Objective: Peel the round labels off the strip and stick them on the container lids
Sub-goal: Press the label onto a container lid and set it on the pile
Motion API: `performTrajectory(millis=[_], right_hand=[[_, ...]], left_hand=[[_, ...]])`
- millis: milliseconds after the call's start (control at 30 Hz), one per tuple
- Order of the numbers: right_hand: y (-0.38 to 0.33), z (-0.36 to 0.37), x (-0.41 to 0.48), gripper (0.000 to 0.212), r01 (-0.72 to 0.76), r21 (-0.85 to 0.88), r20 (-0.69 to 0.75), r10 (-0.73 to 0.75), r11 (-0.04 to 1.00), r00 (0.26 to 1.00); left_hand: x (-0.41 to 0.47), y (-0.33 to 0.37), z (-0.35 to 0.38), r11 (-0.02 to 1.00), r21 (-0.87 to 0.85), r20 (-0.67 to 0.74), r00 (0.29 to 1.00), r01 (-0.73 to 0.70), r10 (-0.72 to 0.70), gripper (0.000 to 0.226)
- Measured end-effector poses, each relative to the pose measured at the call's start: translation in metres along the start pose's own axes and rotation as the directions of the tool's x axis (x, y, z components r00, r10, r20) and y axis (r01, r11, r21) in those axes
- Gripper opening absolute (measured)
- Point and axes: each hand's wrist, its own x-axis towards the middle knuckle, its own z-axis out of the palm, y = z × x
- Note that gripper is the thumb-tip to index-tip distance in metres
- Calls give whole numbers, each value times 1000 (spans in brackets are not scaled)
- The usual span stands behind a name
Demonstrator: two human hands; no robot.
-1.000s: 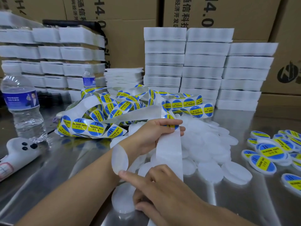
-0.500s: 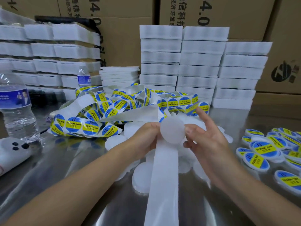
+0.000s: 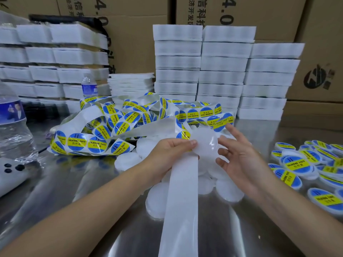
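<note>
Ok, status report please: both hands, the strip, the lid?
Left hand grips strip. Right hand holds blank lid, no label on it. Nothing blocks them.

One head-worn wide-angle view looks forward and down, close above the left hand (image 3: 167,153) and right hand (image 3: 239,162), across a steel table (image 3: 74,184) to the stacked cartons (image 3: 139,43).

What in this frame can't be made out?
All in the head view:
- Lid: its far side is turned away, so any label there is hidden.
- Left hand: its fingers are hidden behind the strip.
- Right hand: its fingertips are motion-blurred.
- Bottle: cut off by the left edge.
</note>
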Motion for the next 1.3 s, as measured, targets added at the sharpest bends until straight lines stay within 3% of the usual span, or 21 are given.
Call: performTrajectory(millis=[67, 233, 400, 533, 933, 1067, 1200, 1300], right_hand=[[-5, 0, 0, 14, 14, 25, -60, -12, 1000, 998], [-14, -4, -2, 45, -24, 174, -63, 35, 984, 997], [-8, -2, 0, 55, -125, 52, -89, 130, 991, 988], [-5, -2, 0, 49, -169, -5, -112, 168, 986, 979], [-2, 0, -1, 48, -199, -98, -131, 185, 975, 974], [-1, 0, -1, 50, -170, -159, -136, 149, 973, 979], [0, -2, -1, 56, -37, -389, -153, -25, 920, 988], [-2, 1, -4, 59, 42, -503, -156, -138, 864, 978]], left_hand=[[0, -1, -1, 1000, 18, 1, 1000, 18, -18, 32], [0, -2, 0, 998, 43, -21, 998, 55, -55, 39], [2, -5, -2, 996, 64, -24, 998, 66, -65, 44], [4, -6, -2, 995, 74, -23, 998, 65, -64, 49], [2, -3, 0, 994, 75, -8, 997, 82, -82, 43], [0, 0, 1, 992, 83, -26, 995, 94, -93, 39], [-1, 1, 1, 990, 96, -59, 993, 105, -99, 16], [-2, 2, 1, 989, 97, -82, 991, 110, -102, 12]])
